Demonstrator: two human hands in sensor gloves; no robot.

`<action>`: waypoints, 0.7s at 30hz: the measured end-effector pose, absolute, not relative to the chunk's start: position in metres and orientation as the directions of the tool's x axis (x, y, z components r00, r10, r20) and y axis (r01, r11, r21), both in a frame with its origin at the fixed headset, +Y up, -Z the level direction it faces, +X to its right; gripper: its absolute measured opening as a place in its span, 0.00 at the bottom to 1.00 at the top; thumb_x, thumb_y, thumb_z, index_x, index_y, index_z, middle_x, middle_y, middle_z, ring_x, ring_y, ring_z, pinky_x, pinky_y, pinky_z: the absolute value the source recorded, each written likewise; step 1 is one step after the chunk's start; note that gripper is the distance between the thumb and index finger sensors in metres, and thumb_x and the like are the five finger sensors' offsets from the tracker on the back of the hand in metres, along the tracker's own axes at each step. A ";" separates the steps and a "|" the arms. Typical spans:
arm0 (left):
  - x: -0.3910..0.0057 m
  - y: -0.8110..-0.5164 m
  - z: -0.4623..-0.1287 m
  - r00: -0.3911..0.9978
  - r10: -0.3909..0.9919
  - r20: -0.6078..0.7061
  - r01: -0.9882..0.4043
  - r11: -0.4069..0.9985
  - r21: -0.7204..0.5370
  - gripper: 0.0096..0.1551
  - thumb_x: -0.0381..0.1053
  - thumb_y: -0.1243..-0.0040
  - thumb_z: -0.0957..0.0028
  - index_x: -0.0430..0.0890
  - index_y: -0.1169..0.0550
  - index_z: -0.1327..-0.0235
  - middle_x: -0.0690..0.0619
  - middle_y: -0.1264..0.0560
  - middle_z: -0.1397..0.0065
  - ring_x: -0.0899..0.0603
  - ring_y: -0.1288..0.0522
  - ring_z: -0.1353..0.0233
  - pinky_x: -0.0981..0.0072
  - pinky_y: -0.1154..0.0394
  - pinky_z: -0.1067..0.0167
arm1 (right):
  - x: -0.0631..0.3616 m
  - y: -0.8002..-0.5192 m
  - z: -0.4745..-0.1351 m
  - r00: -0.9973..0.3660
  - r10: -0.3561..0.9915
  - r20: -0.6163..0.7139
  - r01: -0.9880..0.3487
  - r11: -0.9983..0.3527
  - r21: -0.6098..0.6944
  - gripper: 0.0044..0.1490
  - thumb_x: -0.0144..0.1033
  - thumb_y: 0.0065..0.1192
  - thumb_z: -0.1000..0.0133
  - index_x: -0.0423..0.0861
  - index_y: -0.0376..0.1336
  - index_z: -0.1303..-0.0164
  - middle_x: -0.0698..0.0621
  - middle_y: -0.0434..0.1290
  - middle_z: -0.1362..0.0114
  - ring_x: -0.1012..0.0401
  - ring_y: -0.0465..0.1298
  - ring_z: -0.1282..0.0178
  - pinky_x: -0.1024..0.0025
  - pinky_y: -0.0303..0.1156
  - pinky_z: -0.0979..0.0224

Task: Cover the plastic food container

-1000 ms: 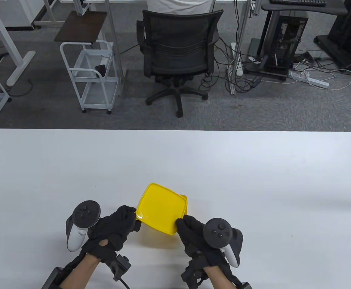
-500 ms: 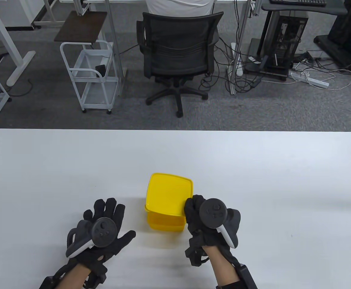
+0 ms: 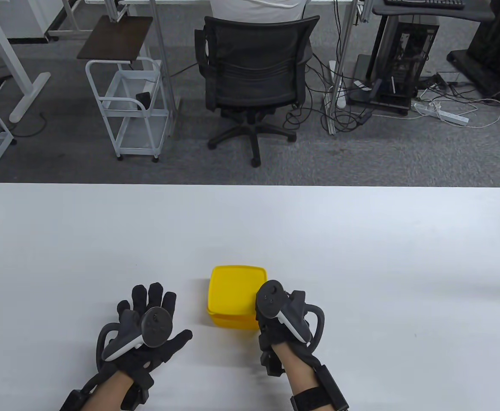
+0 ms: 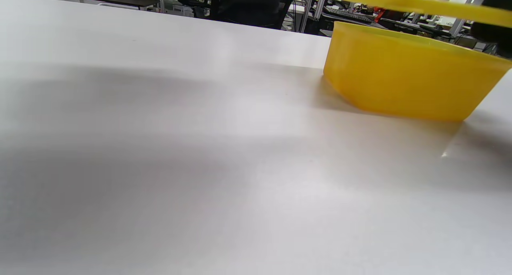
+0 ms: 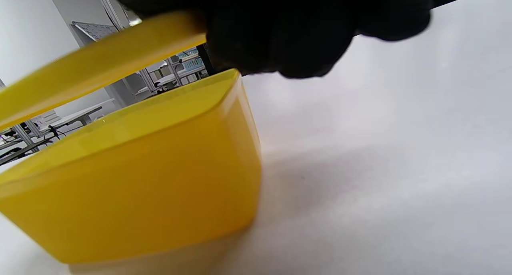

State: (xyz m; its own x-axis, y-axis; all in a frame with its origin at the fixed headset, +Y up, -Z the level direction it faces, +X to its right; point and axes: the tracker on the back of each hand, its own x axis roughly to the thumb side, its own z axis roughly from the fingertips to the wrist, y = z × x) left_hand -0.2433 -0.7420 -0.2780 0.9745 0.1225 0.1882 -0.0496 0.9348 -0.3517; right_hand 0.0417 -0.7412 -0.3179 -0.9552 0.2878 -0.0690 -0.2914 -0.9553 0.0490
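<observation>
A yellow plastic container (image 3: 235, 320) stands on the white table (image 3: 361, 257) near its front edge; it also shows in the left wrist view (image 4: 408, 83) and the right wrist view (image 5: 132, 179). A yellow lid (image 3: 235, 289) hovers just above it, tilted, with a gap to the rim, as the left wrist view (image 4: 420, 5) and the right wrist view (image 5: 96, 63) show. My right hand (image 3: 271, 308) pinches the lid's right edge; its fingers (image 5: 280, 39) show close up. My left hand (image 3: 151, 321) lies flat and spread on the table, left of the container, holding nothing.
Beyond the table's far edge stand a black office chair (image 3: 254, 72) and a white cart (image 3: 132, 107) on the carpet. The table holds nothing else in view.
My left hand let go of the lid and settled flat on the table. My right hand carried the lid over the container and lowered it, turning it square with the box.
</observation>
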 end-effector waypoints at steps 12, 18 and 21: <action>-0.243 -0.742 -0.280 0.972 0.136 0.192 -0.058 0.930 -0.363 0.55 0.75 0.64 0.41 0.46 0.64 0.15 0.36 0.76 0.12 0.24 0.80 0.19 0.20 0.74 0.29 | 0.030 -0.743 -0.311 -0.982 0.164 -0.090 -0.163 -0.987 -0.017 0.25 0.47 0.55 0.30 0.36 0.72 0.49 0.46 0.79 0.54 0.53 0.80 0.58 0.53 0.77 0.42; -0.242 -0.743 -0.281 0.970 0.133 0.202 -0.054 0.933 -0.356 0.55 0.74 0.64 0.40 0.46 0.64 0.15 0.36 0.76 0.12 0.24 0.80 0.19 0.20 0.74 0.29 | 0.026 -0.744 -0.308 -0.991 0.098 -0.092 -0.095 -0.995 -0.045 0.24 0.48 0.58 0.31 0.38 0.72 0.50 0.46 0.80 0.55 0.53 0.80 0.58 0.54 0.77 0.42; -0.242 -0.743 -0.281 0.970 0.133 0.202 -0.054 0.934 -0.354 0.54 0.74 0.64 0.40 0.46 0.64 0.15 0.36 0.75 0.12 0.24 0.80 0.18 0.20 0.74 0.29 | 0.026 -0.745 -0.308 -0.990 0.103 -0.093 -0.100 -0.994 -0.039 0.24 0.48 0.58 0.31 0.38 0.72 0.50 0.46 0.80 0.54 0.53 0.80 0.58 0.53 0.77 0.42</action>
State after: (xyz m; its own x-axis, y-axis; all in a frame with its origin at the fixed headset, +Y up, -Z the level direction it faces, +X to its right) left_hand -0.2419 -0.7433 -0.2808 0.9704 0.1327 0.2016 -0.0541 0.9337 -0.3540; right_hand 0.0264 -0.7446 -0.3084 -0.9904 0.1028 -0.0926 -0.0995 -0.9943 -0.0393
